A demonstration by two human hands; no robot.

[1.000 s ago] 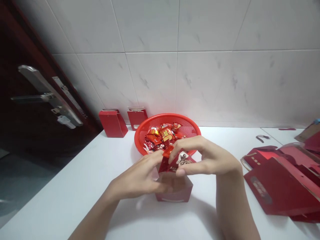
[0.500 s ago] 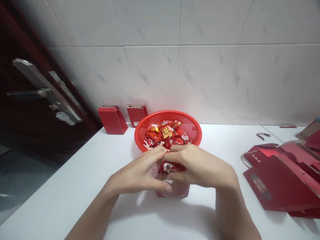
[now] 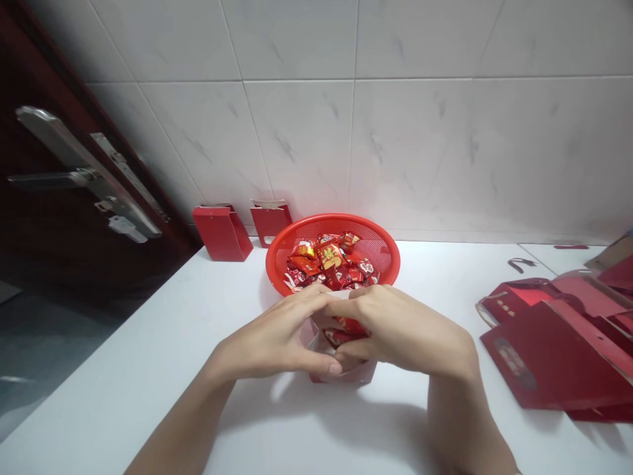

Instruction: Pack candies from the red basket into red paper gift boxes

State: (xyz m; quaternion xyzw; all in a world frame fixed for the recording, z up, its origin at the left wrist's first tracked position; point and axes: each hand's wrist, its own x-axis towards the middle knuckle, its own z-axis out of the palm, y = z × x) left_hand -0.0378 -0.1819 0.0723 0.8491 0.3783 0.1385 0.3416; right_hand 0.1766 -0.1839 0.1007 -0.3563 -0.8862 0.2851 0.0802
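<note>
A small box [image 3: 353, 375], reddish outside and pale inside, stands on the white table between my hands, its top open. My left hand [image 3: 279, 333] curves around its left side, thumb along the near edge and fingers at the back, gripping it. My right hand [image 3: 395, 326] reaches down into the opening with bent fingers closed on a red wrapped candy [image 3: 337, 338]. Part of the candy and the right fingertips are hidden inside the box. Just behind stands a red plastic basket [image 3: 333, 218] with several wrapped candies [image 3: 330, 256] in it.
Two red boxes [image 3: 222, 234] stand against the tiled wall at back left. Flattened red cartons [image 3: 558, 356] are piled at the right. A short dark cord [image 3: 519, 264] lies behind them. A dark door with a metal handle [image 3: 49, 179] borders the table's left side.
My right hand has pushed the candy lower into the box, so its printed face no longer shows. My left hand stays around the box. The view has shifted slightly.
</note>
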